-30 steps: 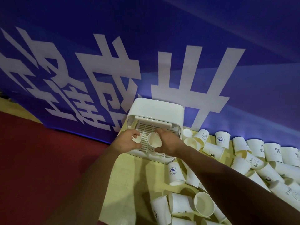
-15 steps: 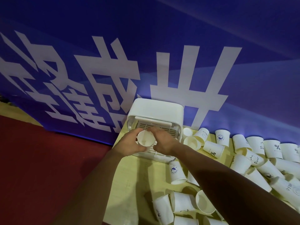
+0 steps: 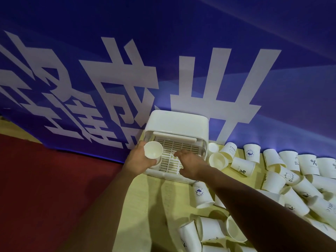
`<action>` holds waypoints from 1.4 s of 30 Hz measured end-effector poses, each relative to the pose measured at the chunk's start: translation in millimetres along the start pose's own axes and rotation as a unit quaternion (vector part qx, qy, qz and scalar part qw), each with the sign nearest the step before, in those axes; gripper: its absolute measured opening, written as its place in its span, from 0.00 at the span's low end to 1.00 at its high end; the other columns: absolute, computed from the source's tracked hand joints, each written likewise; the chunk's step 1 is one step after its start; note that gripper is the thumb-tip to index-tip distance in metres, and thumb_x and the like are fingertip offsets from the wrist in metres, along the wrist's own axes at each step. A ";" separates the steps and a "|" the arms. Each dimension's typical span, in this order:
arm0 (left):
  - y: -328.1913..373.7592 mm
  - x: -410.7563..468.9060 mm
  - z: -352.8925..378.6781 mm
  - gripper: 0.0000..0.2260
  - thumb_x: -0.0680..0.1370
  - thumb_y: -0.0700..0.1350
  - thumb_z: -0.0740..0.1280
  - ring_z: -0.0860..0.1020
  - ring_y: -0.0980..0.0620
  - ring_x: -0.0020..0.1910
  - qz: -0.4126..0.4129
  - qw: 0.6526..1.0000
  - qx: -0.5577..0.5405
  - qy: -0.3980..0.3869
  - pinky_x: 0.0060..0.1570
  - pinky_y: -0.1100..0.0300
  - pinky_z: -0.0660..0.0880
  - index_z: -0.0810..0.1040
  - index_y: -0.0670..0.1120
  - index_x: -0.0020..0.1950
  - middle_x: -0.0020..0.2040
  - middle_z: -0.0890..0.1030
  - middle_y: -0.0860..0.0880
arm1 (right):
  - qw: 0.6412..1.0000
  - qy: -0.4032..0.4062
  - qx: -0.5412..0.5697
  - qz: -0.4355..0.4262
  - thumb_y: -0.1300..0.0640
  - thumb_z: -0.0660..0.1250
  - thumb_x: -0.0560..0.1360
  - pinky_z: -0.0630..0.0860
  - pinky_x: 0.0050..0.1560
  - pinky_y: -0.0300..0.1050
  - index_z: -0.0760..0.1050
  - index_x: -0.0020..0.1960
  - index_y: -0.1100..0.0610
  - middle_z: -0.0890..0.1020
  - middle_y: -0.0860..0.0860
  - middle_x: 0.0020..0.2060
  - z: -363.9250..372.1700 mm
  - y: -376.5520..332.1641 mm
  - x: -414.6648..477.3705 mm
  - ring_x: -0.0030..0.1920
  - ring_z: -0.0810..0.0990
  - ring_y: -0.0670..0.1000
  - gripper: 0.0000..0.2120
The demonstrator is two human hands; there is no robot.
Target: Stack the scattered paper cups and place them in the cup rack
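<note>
Over rack (image 3: 176,122) L side: white cup (image 3: 153,149), mouth up.

The wide-angle head camera is looking forward and down, sitting close above the table (image 3: 149,215). It is facing the cup rack (image 3: 176,122) and the blue banner (image 3: 218,33) behind it.

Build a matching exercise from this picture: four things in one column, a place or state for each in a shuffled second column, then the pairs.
1. held cup
2. right hand
3. cup rack
4. loose cups

A. strewn on the yellow table, right of the rack
B. empty, over the slatted tray
C. gripped by the left hand, mouth toward the camera
D. white, standing against the blue banner

Pairs: 1-C, 2-B, 3-D, 4-A.
</note>
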State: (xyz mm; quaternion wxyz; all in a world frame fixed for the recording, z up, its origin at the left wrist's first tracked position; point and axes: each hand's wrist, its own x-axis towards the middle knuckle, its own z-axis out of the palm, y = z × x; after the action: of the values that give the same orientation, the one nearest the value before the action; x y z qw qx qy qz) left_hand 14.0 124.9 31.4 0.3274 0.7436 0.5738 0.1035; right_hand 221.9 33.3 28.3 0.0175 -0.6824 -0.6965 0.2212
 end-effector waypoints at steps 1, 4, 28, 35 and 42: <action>-0.8 1.5 1.4 0.33 0.66 0.49 0.80 0.75 0.47 0.57 -0.002 1.000 0.002 -0.001 0.53 0.50 0.77 0.68 0.47 0.66 0.59 0.76 0.49 | 1.000 -0.002 -0.002 0.002 0.59 0.68 0.71 0.78 0.55 0.51 0.66 0.71 0.54 0.73 0.55 0.64 1.3 -0.6 1.6 0.61 0.75 0.58 0.29; -3.7 5.7 4.3 0.35 0.65 0.49 0.80 0.74 0.46 0.59 -0.006 1.000 0.014 -0.009 0.56 0.48 0.76 0.68 0.46 0.67 0.61 0.75 0.47 | 1.000 -0.003 0.001 0.004 0.59 0.68 0.71 0.77 0.55 0.49 0.65 0.72 0.54 0.73 0.54 0.66 5.3 -2.9 4.9 0.63 0.75 0.57 0.30; 96.1 -42.8 68.5 0.24 0.71 0.51 0.77 0.77 0.51 0.54 0.078 0.991 0.039 -0.098 0.58 0.54 0.75 0.77 0.49 0.65 0.59 0.78 0.50 | 0.998 -0.006 0.015 0.060 0.57 0.68 0.73 0.77 0.57 0.51 0.66 0.72 0.55 0.74 0.56 0.63 -24.9 85.8 -103.6 0.62 0.75 0.57 0.28; 184.4 -78.7 150.9 0.23 0.70 0.52 0.77 0.77 0.51 0.52 0.105 0.984 0.048 -0.137 0.58 0.53 0.75 0.77 0.50 0.62 0.57 0.78 0.50 | 0.994 -0.002 0.015 0.105 0.56 0.69 0.72 0.76 0.57 0.52 0.66 0.71 0.56 0.74 0.56 0.62 -35.8 182.1 -191.6 0.62 0.75 0.58 0.29; 269.4 -109.7 246.7 0.23 0.70 0.51 0.77 0.76 0.50 0.57 0.133 0.973 0.051 -0.184 0.58 0.56 0.74 0.76 0.49 0.63 0.58 0.76 0.50 | 0.987 0.002 0.005 0.161 0.54 0.69 0.72 0.76 0.57 0.51 0.66 0.71 0.56 0.74 0.56 0.63 -28.2 282.7 -280.2 0.63 0.74 0.57 0.29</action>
State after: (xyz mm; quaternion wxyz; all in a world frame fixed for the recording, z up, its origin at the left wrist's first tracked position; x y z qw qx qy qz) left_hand 321.1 -101.2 30.3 0.3723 0.8351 0.4044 -0.0213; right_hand 516.8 -235.4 37.5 -0.0136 -0.7862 -0.5762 0.2229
